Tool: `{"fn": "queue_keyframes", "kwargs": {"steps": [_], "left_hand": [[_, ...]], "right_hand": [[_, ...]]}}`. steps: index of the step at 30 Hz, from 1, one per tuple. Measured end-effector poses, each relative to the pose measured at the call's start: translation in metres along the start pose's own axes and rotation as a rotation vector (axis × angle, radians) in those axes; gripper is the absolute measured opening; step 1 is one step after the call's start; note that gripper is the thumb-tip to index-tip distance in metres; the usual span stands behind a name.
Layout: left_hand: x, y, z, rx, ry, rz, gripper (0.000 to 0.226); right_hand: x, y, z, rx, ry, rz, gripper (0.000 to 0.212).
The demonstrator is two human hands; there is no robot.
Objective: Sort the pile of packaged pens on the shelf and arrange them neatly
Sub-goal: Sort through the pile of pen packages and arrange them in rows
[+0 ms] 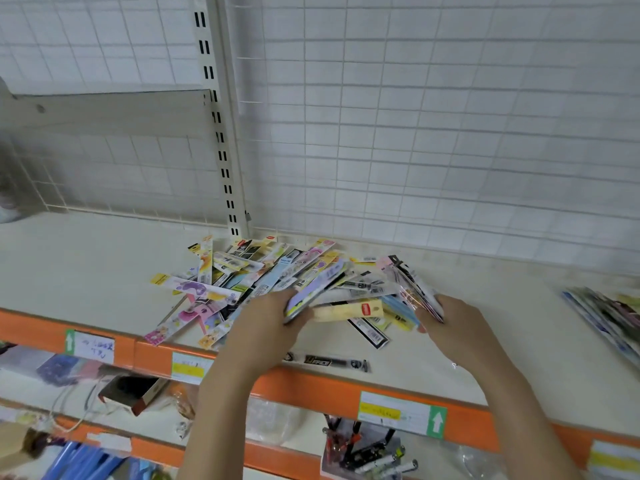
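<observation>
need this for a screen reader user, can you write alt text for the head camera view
A person's left hand and right hand each grip a bunch of packaged pens at the near side of a jumbled pile on a cream shelf with an orange front edge. A second stack of packets lies at the far right.

- Stack of packets [609, 315], far right: cut off by the edge; I cannot read the prints.
- Left hand [266, 320] fingertips: hidden under the pen pile [263, 285].
- Price labels [394, 412], near rail: writing too blurred for me.
</observation>
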State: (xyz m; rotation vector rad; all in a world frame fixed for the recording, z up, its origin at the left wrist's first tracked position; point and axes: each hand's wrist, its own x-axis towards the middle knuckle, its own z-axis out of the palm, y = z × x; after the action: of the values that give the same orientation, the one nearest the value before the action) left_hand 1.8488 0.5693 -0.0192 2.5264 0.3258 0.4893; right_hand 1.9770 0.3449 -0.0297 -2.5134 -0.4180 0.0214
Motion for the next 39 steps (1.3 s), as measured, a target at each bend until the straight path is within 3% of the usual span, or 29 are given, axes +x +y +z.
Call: {"fn": "queue_keyframes", "kwargs": {"steps": [4, 7, 9, 15, 21, 24, 30, 39], "left_hand": [[0.01, 0.004, -0.007, -0.076, 0.243, 0.045, 0.019], [0.013, 0.003, -0.007, -0.08, 0.298, 0.084, 0.026], [0.013, 0.001, -0.004, -0.07, 0.294, 0.075, 0.032], [0.008, 0.007, -0.004, -0.221, 0.333, -0.007, 0.011], [0.004, 0.006, -0.009, -0.282, 0.358, -0.137, 0.01], [0.003, 0.004, -0.01, -0.253, 0.344, -0.179, 0.016], [0.003, -0.004, -0.004, -0.214, 0.279, -0.221, 0.03], [0.002, -0.008, -0.005, -0.192, 0.215, -0.261, 0.027]], "right_hand": [[-0.003, 0.0, -0.006, 0.05, 0.003, 0.026, 0.021], [-0.005, -0.002, -0.009, 0.05, -0.011, 0.015, 0.019], [-0.005, -0.005, -0.01, 0.049, -0.039, -0.015, 0.019], [-0.006, -0.018, -0.006, 0.149, -0.169, -0.131, 0.016], [-0.007, -0.03, 0.002, 0.163, -0.25, -0.247, 0.011], [-0.005, -0.034, 0.005, 0.134, -0.279, -0.23, 0.03], [0.013, -0.015, -0.001, -0.039, -0.155, -0.159, 0.013], [0.034, 0.014, -0.013, -0.19, -0.163, -0.05, 0.008]]}}
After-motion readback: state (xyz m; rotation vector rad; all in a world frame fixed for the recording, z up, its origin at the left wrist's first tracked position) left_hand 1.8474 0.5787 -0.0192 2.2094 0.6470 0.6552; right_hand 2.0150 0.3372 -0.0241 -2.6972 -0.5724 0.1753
